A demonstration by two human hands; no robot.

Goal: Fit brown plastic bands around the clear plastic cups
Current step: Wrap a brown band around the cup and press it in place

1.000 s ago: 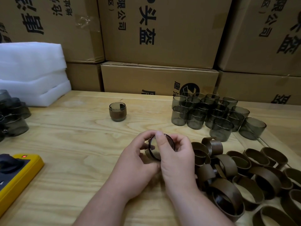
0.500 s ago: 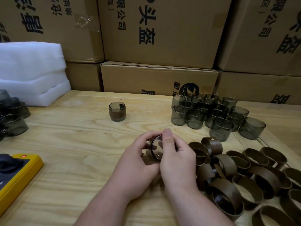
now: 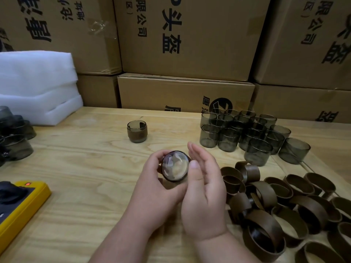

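Holding a cup (image 3: pixel 175 166), left hand (image 3: pixel 152 184) (boxes (image 3: pixel 186 35) read "头盔").

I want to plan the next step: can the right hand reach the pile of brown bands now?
Probably yes. The right hand is open, holding nothing, and the brown bands lie just to its right on the table with nothing between them.
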